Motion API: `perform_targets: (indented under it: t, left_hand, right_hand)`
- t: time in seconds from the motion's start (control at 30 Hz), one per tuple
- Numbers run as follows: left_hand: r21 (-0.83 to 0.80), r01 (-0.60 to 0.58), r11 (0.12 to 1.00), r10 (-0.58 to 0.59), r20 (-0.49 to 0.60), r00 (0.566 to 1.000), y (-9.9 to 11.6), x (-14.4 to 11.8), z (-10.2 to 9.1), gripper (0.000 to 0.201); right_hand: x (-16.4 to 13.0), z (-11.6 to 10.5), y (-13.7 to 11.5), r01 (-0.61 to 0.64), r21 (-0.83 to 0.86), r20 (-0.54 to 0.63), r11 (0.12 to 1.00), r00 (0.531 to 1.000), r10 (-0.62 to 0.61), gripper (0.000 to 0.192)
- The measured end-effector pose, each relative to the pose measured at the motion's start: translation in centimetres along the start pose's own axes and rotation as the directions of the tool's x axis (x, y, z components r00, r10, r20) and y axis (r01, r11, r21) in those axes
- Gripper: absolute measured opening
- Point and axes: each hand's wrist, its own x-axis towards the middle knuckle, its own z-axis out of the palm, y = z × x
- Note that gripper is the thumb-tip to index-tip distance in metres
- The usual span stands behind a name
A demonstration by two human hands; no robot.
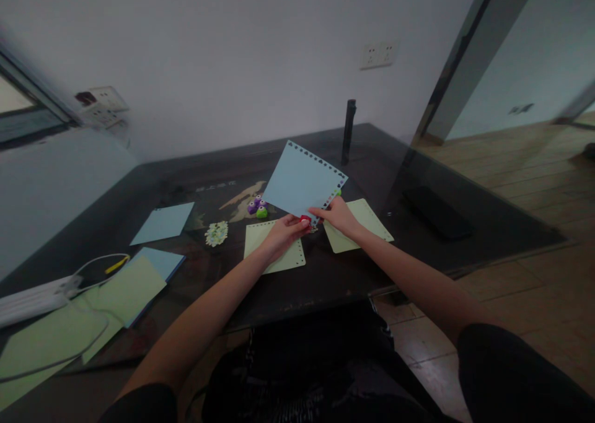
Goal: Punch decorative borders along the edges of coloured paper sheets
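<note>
My right hand (341, 217) pinches the lower right part of a light blue paper sheet (300, 178), which is raised and tilted above the table. Small punched shapes run along its upper edge and down its right edge. My left hand (284, 232) is closed on a small red paper punch (305, 220) at the sheet's lower edge. Below my left hand lies a pale green sheet (287, 261) with holes along its edges. Another pale green sheet (372, 225) lies under my right hand. Something bright green (338, 192) shows just behind the right fingers, mostly hidden.
Several purple punches (255, 206) and a green punch (262, 213) stand on the dark table (325, 293). Left of them are a pile of paper cut-outs (216, 233), a blue sheet (165, 222), stacked sheets (144, 280) and a power strip (35, 300). A black upright object (348, 132) stands behind.
</note>
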Motion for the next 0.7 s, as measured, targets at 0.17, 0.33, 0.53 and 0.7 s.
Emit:
perform_targets:
  t: [0.17, 0.33, 0.53, 0.7]
  left_hand:
    - [0.012, 0.008, 1.000, -0.007, -0.026, 1.000, 0.04, -0.02, 0.10, 0.023]
    - [0.016, 0.011, 1.000, -0.011, -0.015, 1.000, 0.07, 0.00, 0.05, 0.025]
    - [0.011, 0.008, 1.000, -0.008, 0.003, 1.000, 0.15, -0.09, 0.05, 0.033]
    - [-0.008, 0.016, 1.000, -0.016, 0.023, 1.000, 0.03, 0.05, -0.08, 0.034]
  right_hand:
    - [0.06, -0.08, 0.03, 0.009, -0.017, 0.004, 1.000, 1.000, -0.009, 0.022]
    - [0.10, -0.09, 0.08, 0.004, -0.016, 0.009, 1.000, 1.000, -0.004, 0.021]
    - [0.10, -0.07, 0.09, 0.012, -0.030, -0.004, 0.999, 1.000, -0.012, 0.020]
    - [0.14, -0.06, 0.32, 0.026, -0.021, 0.011, 0.999, 1.000, -0.026, 0.020]
